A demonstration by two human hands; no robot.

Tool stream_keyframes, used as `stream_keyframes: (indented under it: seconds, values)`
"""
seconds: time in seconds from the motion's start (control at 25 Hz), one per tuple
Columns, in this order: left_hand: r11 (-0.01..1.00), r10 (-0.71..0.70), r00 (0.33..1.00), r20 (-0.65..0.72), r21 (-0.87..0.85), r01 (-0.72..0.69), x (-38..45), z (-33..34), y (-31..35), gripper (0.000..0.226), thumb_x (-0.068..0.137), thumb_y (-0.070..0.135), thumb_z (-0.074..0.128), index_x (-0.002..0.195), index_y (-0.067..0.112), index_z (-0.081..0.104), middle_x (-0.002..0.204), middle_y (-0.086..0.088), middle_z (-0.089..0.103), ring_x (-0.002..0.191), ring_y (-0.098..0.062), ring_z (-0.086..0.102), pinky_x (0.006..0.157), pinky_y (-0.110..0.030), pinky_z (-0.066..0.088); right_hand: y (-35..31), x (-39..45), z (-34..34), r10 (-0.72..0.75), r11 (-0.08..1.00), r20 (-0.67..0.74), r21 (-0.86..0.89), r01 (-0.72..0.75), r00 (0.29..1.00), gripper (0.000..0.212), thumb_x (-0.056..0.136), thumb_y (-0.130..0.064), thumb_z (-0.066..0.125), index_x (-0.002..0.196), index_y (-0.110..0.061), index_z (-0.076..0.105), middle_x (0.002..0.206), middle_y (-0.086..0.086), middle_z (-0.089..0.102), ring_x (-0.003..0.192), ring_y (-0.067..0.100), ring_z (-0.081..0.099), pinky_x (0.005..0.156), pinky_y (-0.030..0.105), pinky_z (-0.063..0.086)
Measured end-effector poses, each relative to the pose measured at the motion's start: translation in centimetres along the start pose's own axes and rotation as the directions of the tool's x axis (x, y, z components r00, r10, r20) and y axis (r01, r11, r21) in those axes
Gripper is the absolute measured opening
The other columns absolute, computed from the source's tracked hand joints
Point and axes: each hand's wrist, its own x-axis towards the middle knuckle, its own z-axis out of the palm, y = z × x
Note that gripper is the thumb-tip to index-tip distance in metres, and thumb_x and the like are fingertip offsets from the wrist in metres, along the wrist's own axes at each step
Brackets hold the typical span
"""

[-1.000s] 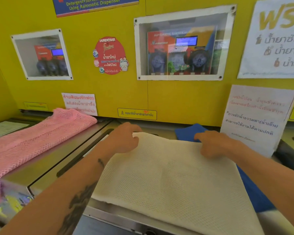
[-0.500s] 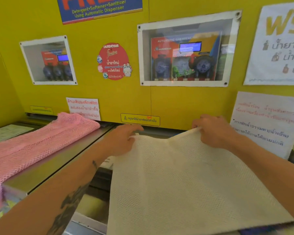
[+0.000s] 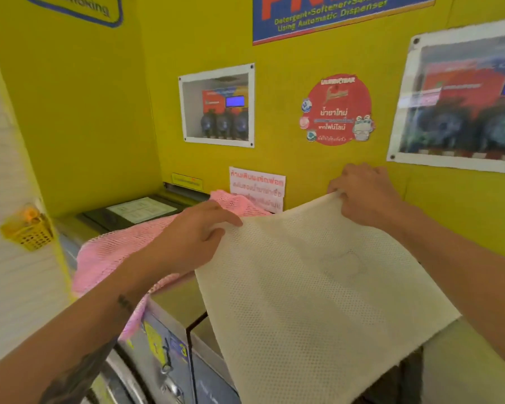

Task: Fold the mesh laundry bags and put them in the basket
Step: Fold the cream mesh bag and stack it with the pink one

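Note:
A cream mesh laundry bag [image 3: 318, 301] hangs in the air in front of me, held up by its two top corners. My left hand [image 3: 193, 237] pinches the left corner and my right hand [image 3: 362, 193] grips the right corner, higher up near the yellow wall. Its lower edge drapes over the top of the washing machine [image 3: 181, 301]. A pink mesh laundry bag [image 3: 111, 249] lies spread on the machine top to the left, partly behind my left arm.
A small yellow basket [image 3: 27, 228] hangs on the white wall at the left. The yellow wall [image 3: 274, 112] with windows and stickers stands close behind the machines. A washer front with a door handle [image 3: 166, 363] is below.
Both hands have lifted the cream bag off the machine top and swung it left. My view has turned left, bringing the yellow basket into sight.

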Motion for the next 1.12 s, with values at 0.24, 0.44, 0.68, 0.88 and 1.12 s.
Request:
stream_keyframes:
  seconds: [0.24,0.44,0.68,0.88,1.12]
  values:
    - [0.994,-0.113,0.980,-0.165,-0.009,0.113,-2.7,-3.0,-12.2,0.036,0.089,0.002,0.056,0.110,0.029,0.068,0.102,0.008,0.058,0.092,-0.012,0.057,0.079,-0.033,0.047,-11.8,10.2,5.3,-0.054,0.988,-0.152,0.135,0.075,0.987,0.027,0.080,-0.011,0.066,0.102,-0.027,0.063,0.099,-0.001,0.068,0.094,0.024,0.057,0.089,0.041,0.036]
    - [0.980,-0.185,0.951,-0.246,-0.116,0.160,-3.4,-4.5,-19.0,0.034,0.090,0.002,0.056,0.108,0.029,0.069,0.105,0.009,0.060,0.095,-0.008,0.058,0.081,-0.025,0.048,-17.6,15.8,7.5,-0.111,0.991,-0.199,0.056,0.124,0.974,0.023,0.078,-0.012,0.065,0.095,-0.027,0.066,0.094,-0.001,0.066,0.095,0.027,0.057,0.087,0.042,0.038]
    - [0.943,-0.332,0.876,-0.350,-0.110,0.314,-4.6,-3.4,-25.1,0.030,0.090,0.001,0.056,0.106,0.021,0.071,0.102,0.004,0.060,0.088,-0.014,0.058,0.075,-0.023,0.044,-22.7,19.7,10.4,-0.046,0.988,-0.047,0.142,0.053,0.998,0.036,0.085,-0.019,0.063,0.120,-0.029,0.059,0.121,0.006,0.056,0.115,0.032,0.049,0.092,0.045,0.040]
    - [0.876,-0.466,0.836,-0.288,-0.019,0.482,-7.1,-0.4,-28.7,0.032,0.091,0.002,0.052,0.110,0.019,0.071,0.098,0.001,0.057,0.079,-0.019,0.055,0.069,-0.039,0.051,-25.4,15.8,14.3,-0.186,0.940,0.485,0.341,0.011,0.854,0.041,0.093,-0.042,0.055,0.132,-0.031,0.051,0.142,0.000,0.046,0.122,0.024,0.049,0.099,0.042,0.042]
    - [0.862,-0.490,0.811,-0.320,-0.043,0.505,-6.9,-0.2,-29.7,0.033,0.092,0.003,0.050,0.111,0.020,0.070,0.103,-0.002,0.059,0.083,-0.022,0.055,0.070,-0.036,0.049,-25.1,13.3,15.9,-0.224,0.941,0.640,0.338,-0.008,0.735,0.057,0.098,-0.047,0.042,0.151,-0.033,0.027,0.159,-0.006,0.028,0.145,0.020,0.027,0.117,0.047,0.023]
